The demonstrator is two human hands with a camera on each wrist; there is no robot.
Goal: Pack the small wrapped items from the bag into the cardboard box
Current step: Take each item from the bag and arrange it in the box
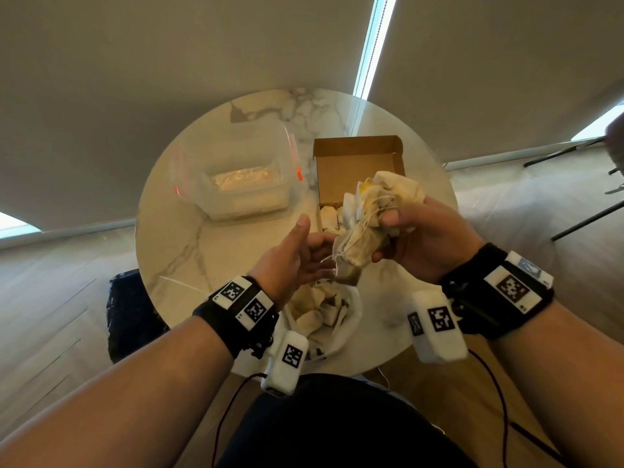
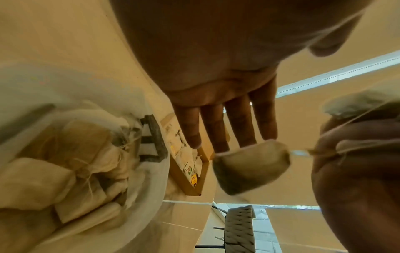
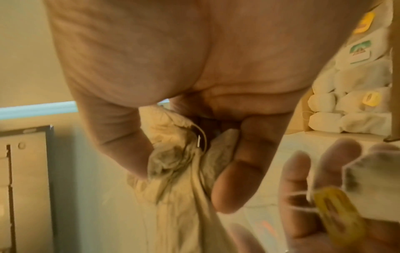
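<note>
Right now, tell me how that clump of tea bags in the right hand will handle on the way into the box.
Probably floppy: the tea bags sag and crumple in the right hand. Likely light, since one hand holds the whole clump. The strings look tangled, so bags may drag each other out, or a hanging one may drop short of the cardboard box.

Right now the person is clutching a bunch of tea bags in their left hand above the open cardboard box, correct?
Not quite: the bunch of tea bags is gripped in the right hand, not the left. The head view shows it, and the right wrist view shows those fingers curled round the bags. The left hand is open beside the bunch. The rest holds: the bunch is above the open cardboard box.
</note>
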